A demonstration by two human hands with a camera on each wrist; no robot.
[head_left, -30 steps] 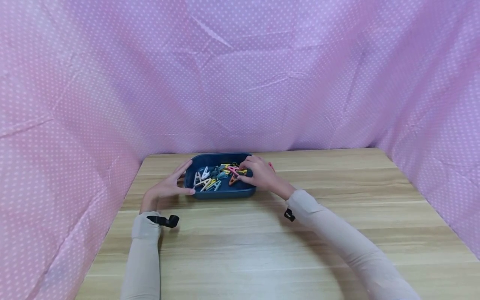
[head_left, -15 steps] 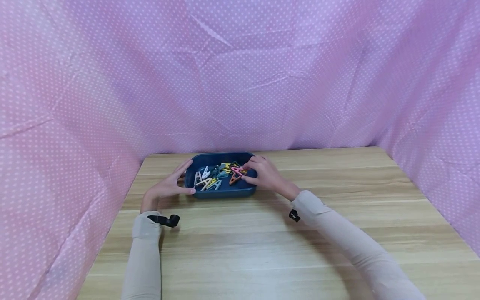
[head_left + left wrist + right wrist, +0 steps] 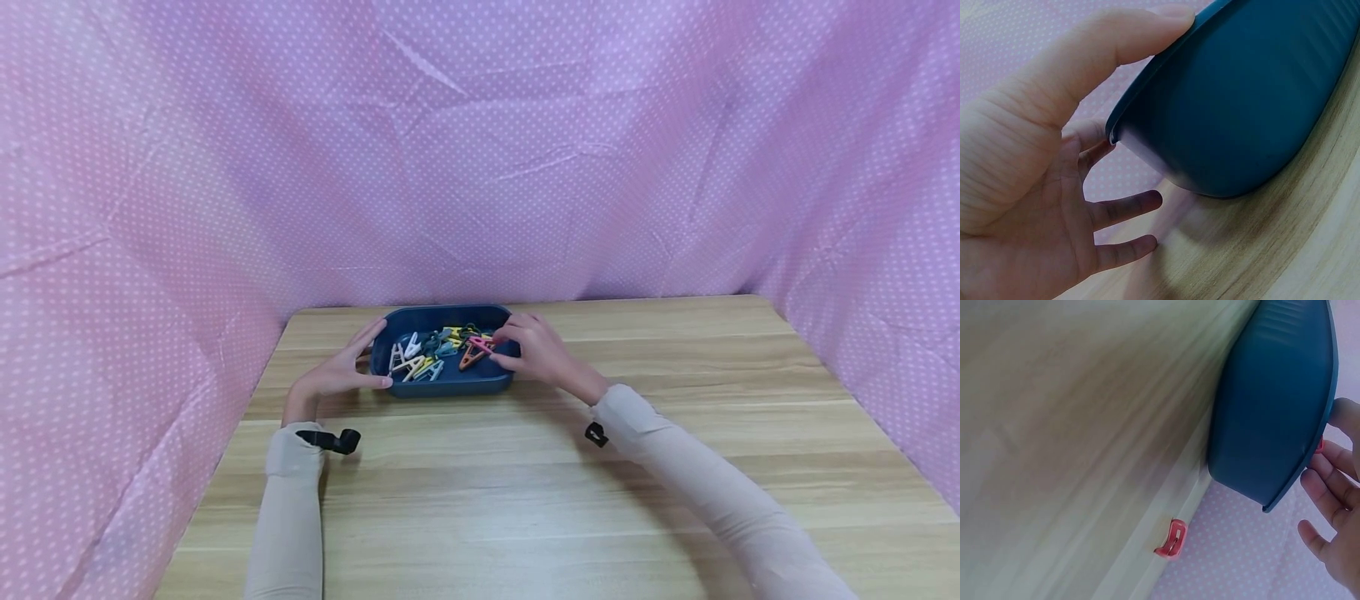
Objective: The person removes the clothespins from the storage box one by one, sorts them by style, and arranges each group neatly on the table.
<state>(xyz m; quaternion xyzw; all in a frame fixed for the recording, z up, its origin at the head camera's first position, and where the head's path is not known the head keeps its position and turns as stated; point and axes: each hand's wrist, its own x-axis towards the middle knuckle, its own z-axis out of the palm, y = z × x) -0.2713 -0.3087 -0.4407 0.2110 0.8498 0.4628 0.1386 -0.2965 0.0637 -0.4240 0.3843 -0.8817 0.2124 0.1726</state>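
Observation:
A dark blue plastic tray (image 3: pixel 450 388) near the table's back edge holds several clothespins, among them a white one (image 3: pixel 412 345) and a brown-orange one (image 3: pixel 468 359). My left hand (image 3: pixel 337 372) spans the tray's left end, its thumb on the rim and its other fingers straight and spread; in the left wrist view the index fingertip meets the rim (image 3: pixel 1147 72). Over the tray's right end, my right hand (image 3: pixel 536 350) pinches a pink clothespin (image 3: pixel 481 344) between thumb and fingers. In the right wrist view only a bit of it shows beside the tray wall (image 3: pixel 1272 394).
A red clothespin (image 3: pixel 1174 539) lies on the wooden table (image 3: pixel 465 500) right of the tray, hidden behind my right hand in the head view. Pink dotted cloth (image 3: pixel 480 167) hangs behind the table and along its sides.
My right hand has drawn slightly to the right, and the pink clothespin has shifted right with it, showing more of the brown-orange one. My left hand and the tray stay almost still.

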